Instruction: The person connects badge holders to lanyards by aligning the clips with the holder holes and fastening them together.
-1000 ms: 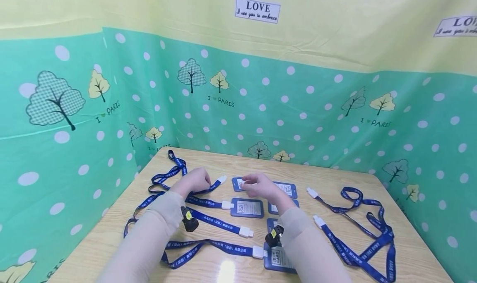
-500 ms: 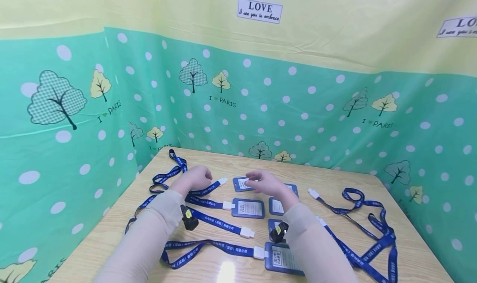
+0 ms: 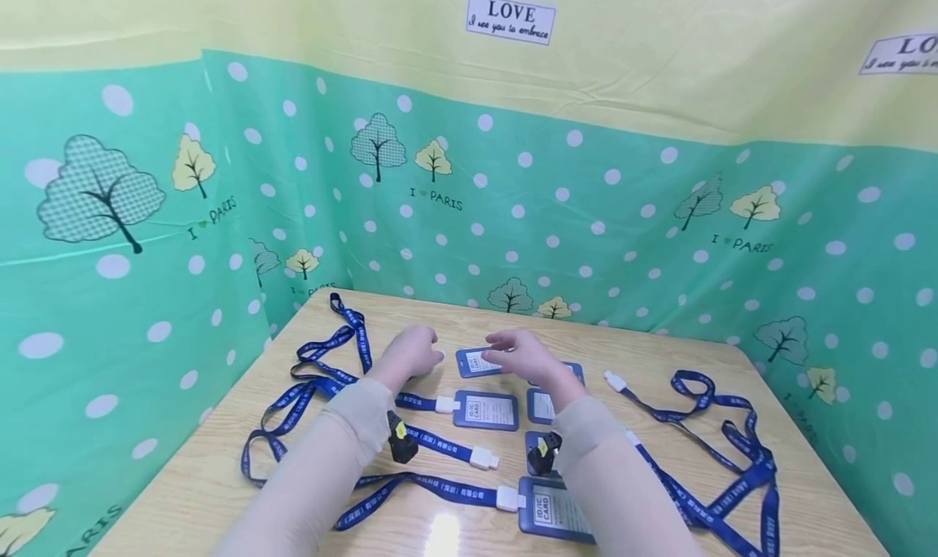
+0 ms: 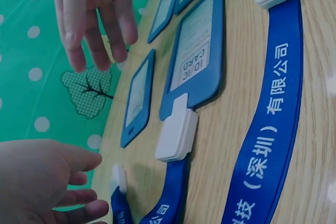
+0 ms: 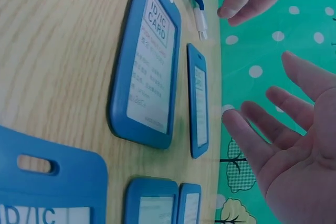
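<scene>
At the far middle of the table, my left hand [image 3: 412, 352] hovers by a blue lanyard with a white clip [image 4: 119, 178]. Its fingers are loosely bent, with nothing visible between them. My right hand [image 3: 523, 357] is above a blue ID card holder [image 3: 478, 363], fingers spread and relaxed, holding nothing. In the right wrist view this far card holder [image 5: 198, 103] lies flat, apart from that hand. Nearer, another card holder [image 3: 487, 410] is joined to a lanyard by a white clip [image 3: 444, 404].
Several card holders [image 3: 542, 405] lie in a column under the right forearm. A front card holder [image 3: 554, 510] is joined to its lanyard [image 3: 440, 488]. Loose lanyards [image 3: 755, 467] lie at the right, more [image 3: 322, 349] at the left. A patterned curtain [image 3: 623, 215] hangs behind the table.
My left hand has moved right, from over the lanyard's strap to beside its white clip. My right hand has shifted slightly right, above the far card holder, which has stayed in place.
</scene>
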A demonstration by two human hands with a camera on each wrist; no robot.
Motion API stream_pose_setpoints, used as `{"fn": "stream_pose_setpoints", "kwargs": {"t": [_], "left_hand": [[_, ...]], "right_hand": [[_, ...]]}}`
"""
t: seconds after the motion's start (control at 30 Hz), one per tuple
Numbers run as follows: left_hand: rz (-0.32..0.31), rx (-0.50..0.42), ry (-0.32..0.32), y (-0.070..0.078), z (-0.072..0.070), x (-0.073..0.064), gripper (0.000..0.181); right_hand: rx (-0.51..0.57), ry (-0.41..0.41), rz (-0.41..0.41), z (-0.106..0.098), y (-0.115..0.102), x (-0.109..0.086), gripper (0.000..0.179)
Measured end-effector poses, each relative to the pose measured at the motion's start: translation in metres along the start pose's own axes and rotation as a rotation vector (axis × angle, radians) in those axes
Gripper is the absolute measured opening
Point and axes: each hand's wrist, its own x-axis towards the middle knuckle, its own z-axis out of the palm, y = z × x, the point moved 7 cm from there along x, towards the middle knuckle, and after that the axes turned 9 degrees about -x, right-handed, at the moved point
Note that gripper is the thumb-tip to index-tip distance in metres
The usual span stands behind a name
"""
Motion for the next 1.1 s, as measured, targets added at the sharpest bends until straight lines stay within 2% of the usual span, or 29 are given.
{"fn": "stream_pose_setpoints", "kwargs": {"t": [0.1, 0.23, 0.5, 0.57, 0.8, 1.1], "left_hand": [[-0.050, -0.012, 0.006, -0.002, 0.003, 0.000, 0.045], [-0.076, 0.007, 0.006, -0.004, 0.004, 0.000, 0.041], [-0.099, 0.005, -0.037, -0.009, 0.009, 0.001, 0.015], [-0.090, 0.011, -0.046, -0.008, 0.011, 0.001, 0.012], [-0.041, 0.016, -0.035, -0.007, 0.015, 0.000, 0.021], [0.030, 0.022, -0.057, -0.001, 0.019, -0.003, 0.023]], "right_hand": [[0.003, -0.002, -0.010, 0.003, 0.002, 0.004, 0.053], [0.020, -0.014, 0.007, 0.009, 0.003, 0.006, 0.052], [0.022, -0.037, 0.023, 0.020, -0.005, 0.005, 0.053], [0.010, -0.034, 0.025, 0.021, -0.005, 0.005, 0.053], [-0.014, -0.026, 0.023, 0.017, -0.001, 0.004, 0.057], [-0.066, -0.035, 0.026, 0.013, 0.006, -0.002, 0.050]]}}
